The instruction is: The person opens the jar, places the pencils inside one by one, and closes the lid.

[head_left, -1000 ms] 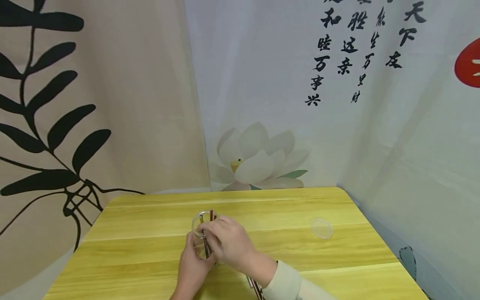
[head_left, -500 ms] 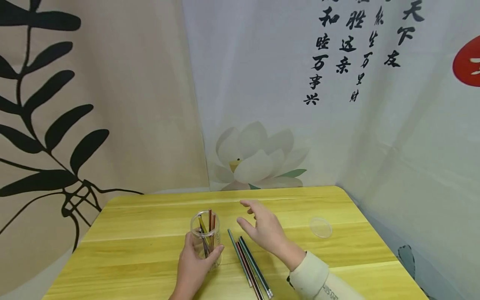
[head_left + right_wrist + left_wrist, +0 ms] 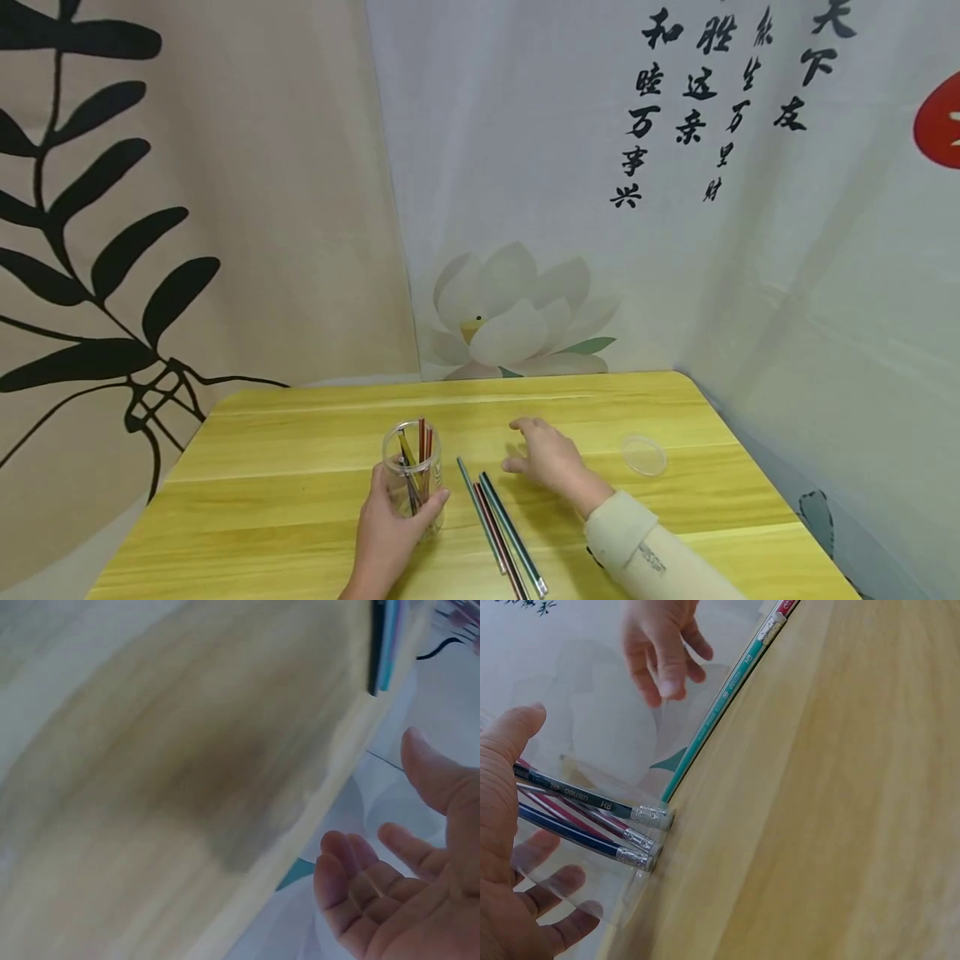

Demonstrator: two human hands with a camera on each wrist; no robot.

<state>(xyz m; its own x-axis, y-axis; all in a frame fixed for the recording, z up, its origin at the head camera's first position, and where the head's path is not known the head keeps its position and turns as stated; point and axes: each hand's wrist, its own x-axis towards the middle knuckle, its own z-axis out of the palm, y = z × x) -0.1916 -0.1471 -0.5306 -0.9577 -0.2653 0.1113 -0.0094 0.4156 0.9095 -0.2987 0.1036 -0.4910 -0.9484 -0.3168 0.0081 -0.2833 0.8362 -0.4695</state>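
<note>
My left hand point(image 3: 390, 525) grips a clear cylindrical jar point(image 3: 437, 479) standing upright on the table, thumb on its near right side and fingers around the left. Several pencils point(image 3: 585, 796) lean inside it; their eraser ends are at the bottom in the left wrist view. To the right of the jar, several loose pencils point(image 3: 513, 533) in green and dark red lie side by side on the wood. Beyond them my right hand point(image 3: 551, 458) hovers above the table, fingers relaxed and slightly bent, holding nothing. The right wrist view shows that palm point(image 3: 405, 907) bare.
A clear round disc point(image 3: 643, 456), like a lid, lies flat on the wooden table point(image 3: 300, 483) at the right. Behind the table's far edge hangs a printed cloth point(image 3: 510, 167) with a lotus, leaves and characters.
A second ago my right hand was at the jar's mouth, covering the loose pencils. It has come away to the right with nothing in it. The left hand stays on the jar.
</note>
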